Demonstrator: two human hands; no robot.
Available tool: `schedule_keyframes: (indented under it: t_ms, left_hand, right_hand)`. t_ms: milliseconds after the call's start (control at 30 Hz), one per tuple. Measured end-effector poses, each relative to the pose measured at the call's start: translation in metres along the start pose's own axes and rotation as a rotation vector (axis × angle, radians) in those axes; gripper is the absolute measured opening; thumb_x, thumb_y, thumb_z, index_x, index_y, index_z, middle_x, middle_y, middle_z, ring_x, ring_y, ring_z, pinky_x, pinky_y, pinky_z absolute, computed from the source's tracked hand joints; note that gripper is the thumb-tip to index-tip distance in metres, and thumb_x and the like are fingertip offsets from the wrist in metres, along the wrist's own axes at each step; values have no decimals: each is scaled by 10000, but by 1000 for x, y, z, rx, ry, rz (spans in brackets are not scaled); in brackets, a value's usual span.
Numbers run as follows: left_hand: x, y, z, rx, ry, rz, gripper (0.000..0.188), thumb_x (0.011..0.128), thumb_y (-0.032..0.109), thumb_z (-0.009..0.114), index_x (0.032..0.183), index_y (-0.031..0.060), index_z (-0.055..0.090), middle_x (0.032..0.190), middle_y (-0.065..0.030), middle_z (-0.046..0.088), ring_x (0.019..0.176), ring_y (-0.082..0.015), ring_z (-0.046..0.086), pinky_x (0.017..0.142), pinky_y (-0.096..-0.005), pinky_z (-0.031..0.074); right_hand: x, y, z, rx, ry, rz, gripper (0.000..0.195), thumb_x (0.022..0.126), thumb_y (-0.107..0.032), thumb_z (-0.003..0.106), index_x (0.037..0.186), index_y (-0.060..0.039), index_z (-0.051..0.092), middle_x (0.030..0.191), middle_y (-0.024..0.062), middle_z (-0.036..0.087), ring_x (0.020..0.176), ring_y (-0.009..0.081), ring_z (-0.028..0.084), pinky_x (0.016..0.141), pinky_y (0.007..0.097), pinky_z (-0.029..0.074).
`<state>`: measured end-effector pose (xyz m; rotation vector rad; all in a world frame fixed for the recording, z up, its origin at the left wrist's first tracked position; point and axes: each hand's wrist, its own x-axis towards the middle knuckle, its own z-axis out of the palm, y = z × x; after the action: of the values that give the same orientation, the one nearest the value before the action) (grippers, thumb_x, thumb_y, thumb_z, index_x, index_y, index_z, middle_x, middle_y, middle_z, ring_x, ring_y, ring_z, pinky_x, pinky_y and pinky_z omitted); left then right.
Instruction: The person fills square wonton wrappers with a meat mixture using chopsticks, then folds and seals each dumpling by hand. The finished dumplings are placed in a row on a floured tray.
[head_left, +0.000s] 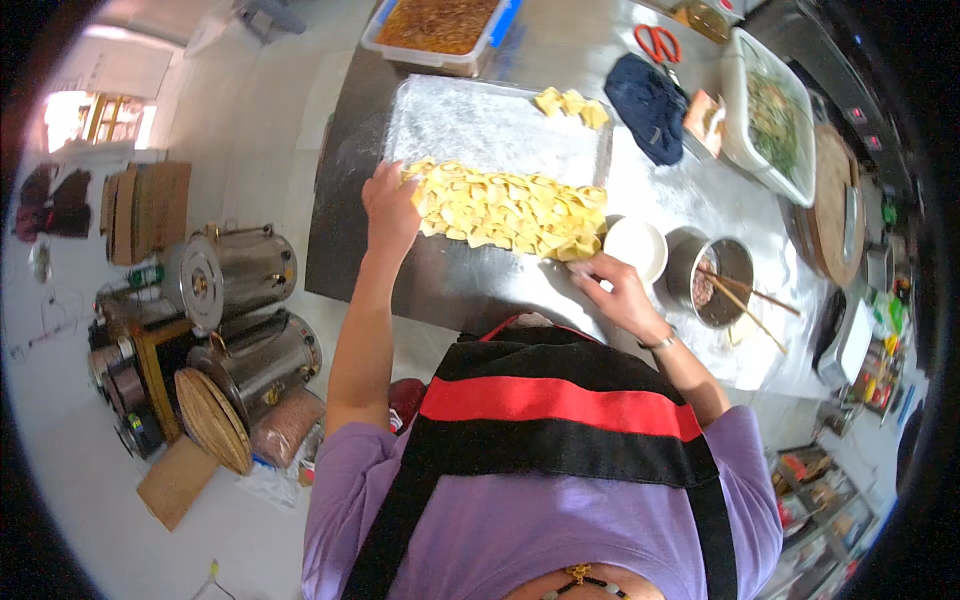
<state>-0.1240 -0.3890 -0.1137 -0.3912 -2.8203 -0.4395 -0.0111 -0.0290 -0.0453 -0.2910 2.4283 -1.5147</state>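
Note:
A floured metal tray (480, 124) lies on the steel table before me. Folded yellow wontons (514, 210) cover its near half in packed rows, and three more wontons (572, 106) sit at its far right corner. My left hand (390, 206) holds the tray's left edge, its fingertips close to the end wontons. At the near right corner, my right hand (611, 289) has its fingers at the tray's rim, partly hidden beside the wontons. A white bowl (636, 249) stands just beyond that hand. Right of it is a steel pot (709, 277) with meat filling and wooden chopsticks (742, 307).
Beyond the tray stands a plastic tub (439, 30) of reddish-brown food. A dark cloth (646, 107), red-handled scissors (658, 45), a white tub of greens (772, 112) and a round chopping board (832, 202) line the right. Steel urns (240, 270) stand left of the table (349, 217).

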Motion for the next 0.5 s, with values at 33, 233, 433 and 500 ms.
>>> schedule_keyframes:
  t_ms: [33, 233, 433, 500]
  left_hand:
    - [0, 4, -3, -30, 28, 19, 228, 784, 43, 601, 978, 37, 722, 1234, -165, 590, 1224, -354, 496, 1053, -485, 334]
    - [-22, 57, -29, -474, -56, -119, 338, 823, -109, 493, 1087, -9, 679, 1216, -224, 598, 1098, -345, 601, 847, -344, 500]
    - [-15, 132, -16, -567, -175, 138, 284, 848, -76, 497, 1077, -51, 662, 1165, -216, 632, 1096, -329, 614, 927, -353, 480]
    - [-12, 155, -15, -584, -226, 188, 276, 851, -67, 495, 1072, -55, 659, 1160, -217, 638, 1102, -330, 614, 951, -359, 473]
  right_hand:
    - [-28, 4, -12, 64, 25, 116, 153, 890, -90, 652, 1001, 1, 705, 850, 94, 657, 731, 161, 630, 661, 285, 511]
    - [-177, 54, -90, -323, 10, 463, 173, 825, -190, 672, 812, -18, 691, 766, 174, 649, 721, 350, 634, 645, 419, 502]
    - [-231, 112, -122, -639, 953, 513, 117, 818, -85, 612, 853, -13, 698, 889, 183, 650, 815, 378, 636, 724, 452, 508]
    - [-226, 133, -124, -682, 1010, 446, 141, 802, -38, 599, 898, -23, 700, 963, 177, 638, 890, 362, 624, 771, 429, 509]
